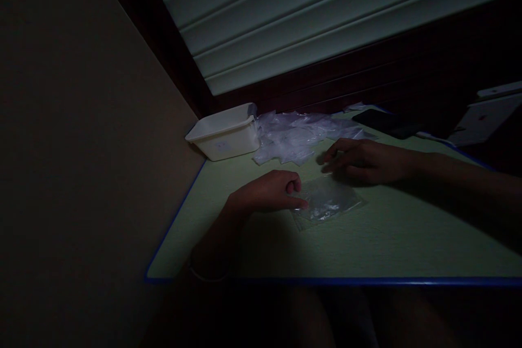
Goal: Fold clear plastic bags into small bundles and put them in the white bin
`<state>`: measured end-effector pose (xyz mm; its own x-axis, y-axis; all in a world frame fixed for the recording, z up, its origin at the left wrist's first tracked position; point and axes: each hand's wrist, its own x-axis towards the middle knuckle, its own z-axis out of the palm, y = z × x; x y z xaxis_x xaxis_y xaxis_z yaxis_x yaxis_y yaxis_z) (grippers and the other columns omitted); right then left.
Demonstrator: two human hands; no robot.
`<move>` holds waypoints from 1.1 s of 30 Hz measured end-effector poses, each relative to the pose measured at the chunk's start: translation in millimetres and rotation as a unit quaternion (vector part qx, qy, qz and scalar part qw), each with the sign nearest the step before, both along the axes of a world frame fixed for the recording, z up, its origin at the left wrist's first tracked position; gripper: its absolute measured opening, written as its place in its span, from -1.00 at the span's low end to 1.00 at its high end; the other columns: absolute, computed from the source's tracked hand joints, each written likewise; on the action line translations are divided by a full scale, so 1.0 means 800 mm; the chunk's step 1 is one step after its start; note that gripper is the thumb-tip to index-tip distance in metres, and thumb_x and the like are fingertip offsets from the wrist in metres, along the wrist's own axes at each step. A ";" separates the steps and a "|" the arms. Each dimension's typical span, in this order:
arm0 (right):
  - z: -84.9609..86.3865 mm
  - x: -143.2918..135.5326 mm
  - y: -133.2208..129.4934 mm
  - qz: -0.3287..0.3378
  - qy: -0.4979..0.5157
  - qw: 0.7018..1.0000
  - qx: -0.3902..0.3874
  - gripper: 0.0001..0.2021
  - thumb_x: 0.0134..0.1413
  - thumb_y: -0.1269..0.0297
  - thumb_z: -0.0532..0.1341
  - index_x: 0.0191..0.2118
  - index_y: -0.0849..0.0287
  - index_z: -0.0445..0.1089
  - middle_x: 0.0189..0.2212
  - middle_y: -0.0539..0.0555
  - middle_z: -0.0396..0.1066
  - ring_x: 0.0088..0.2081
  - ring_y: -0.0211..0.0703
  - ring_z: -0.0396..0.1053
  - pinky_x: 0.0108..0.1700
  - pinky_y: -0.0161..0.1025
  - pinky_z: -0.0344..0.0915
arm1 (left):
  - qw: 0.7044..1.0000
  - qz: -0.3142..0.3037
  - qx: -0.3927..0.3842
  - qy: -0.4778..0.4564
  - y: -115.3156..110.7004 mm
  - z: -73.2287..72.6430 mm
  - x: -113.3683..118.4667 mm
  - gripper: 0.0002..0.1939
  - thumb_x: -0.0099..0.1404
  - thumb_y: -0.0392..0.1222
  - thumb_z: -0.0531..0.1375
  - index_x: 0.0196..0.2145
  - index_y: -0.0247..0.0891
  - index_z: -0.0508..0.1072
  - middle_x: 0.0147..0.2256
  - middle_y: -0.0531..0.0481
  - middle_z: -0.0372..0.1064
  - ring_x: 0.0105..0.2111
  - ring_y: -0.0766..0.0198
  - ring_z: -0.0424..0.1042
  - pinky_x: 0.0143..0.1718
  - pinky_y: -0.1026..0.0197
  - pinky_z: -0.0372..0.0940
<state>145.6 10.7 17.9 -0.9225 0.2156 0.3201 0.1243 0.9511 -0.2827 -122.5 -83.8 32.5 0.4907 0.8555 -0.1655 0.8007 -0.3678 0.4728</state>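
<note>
A clear plastic bag (328, 201) lies flat on the pale green table (367, 244), its surface catching some light. At its left edge is my left hand (269, 191), thumb stretched out over the plastic and the other fingers loosely curled, with a gap between. My right hand (362, 162) is over the bag's far right side, fingers slightly bent and apart. Nothing shows gripped in either hand. Behind them spreads a pile of clear plastic bags (293, 133). The dim light hides whether the bags hold anything.
A white plastic bin (228, 138) stands at the back left, beside the pile and near the wall (101, 147). A dark flat object (385, 122) lies at the back right. Blue edging (326, 281) runs along the table's front.
</note>
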 end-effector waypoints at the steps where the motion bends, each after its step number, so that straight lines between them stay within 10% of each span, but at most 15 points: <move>1: 0.000 0.000 0.000 -0.002 0.003 1.000 -0.010 -0.67 0.16 0.25 0.14 -0.01 0.16 0.49 -0.02 0.20 0.41 -0.01 -0.01 0.36 0.01 -0.09 0.29 | 1.000 -0.001 0.001 0.001 0.000 0.000 0.000 -0.61 0.09 0.13 0.27 -0.27 -0.22 0.41 -0.31 0.01 0.34 -0.34 0.27 0.31 -0.37 0.23 0.15; 10: 0.001 0.016 0.018 0.010 -0.044 0.999 -0.008 -0.74 0.16 0.25 0.15 -0.19 0.17 0.58 -0.03 0.22 0.42 0.00 0.00 0.36 0.01 -0.13 0.29 | 1.000 -0.004 0.001 0.014 0.001 -0.002 -0.003 -0.56 0.08 0.17 0.26 -0.24 -0.23 0.40 -0.30 0.03 0.34 -0.34 0.29 0.31 -0.38 0.25 0.14; 23: -0.006 0.002 -0.004 -0.079 -0.102 0.990 -0.056 -0.29 -0.01 -0.07 0.26 0.24 0.15 0.24 0.26 0.26 0.14 0.26 0.25 0.07 0.22 0.17 0.10 | 1.000 -0.005 -0.008 0.022 0.000 0.002 -0.001 -0.54 0.05 0.15 0.29 -0.21 -0.20 0.39 -0.26 0.02 0.34 -0.30 0.26 0.32 -0.34 0.23 0.17; 33: 0.003 -0.005 -0.011 -0.097 -0.068 0.991 -0.063 -0.52 0.14 0.03 0.15 0.09 0.21 0.34 -0.02 0.22 0.40 -0.04 0.08 0.38 -0.02 -0.04 0.31 | 1.000 -0.007 -0.006 0.005 -0.002 0.003 -0.005 -0.53 0.07 0.18 0.27 -0.19 -0.21 0.42 -0.24 -0.01 0.38 -0.27 0.23 0.35 -0.30 0.22 0.21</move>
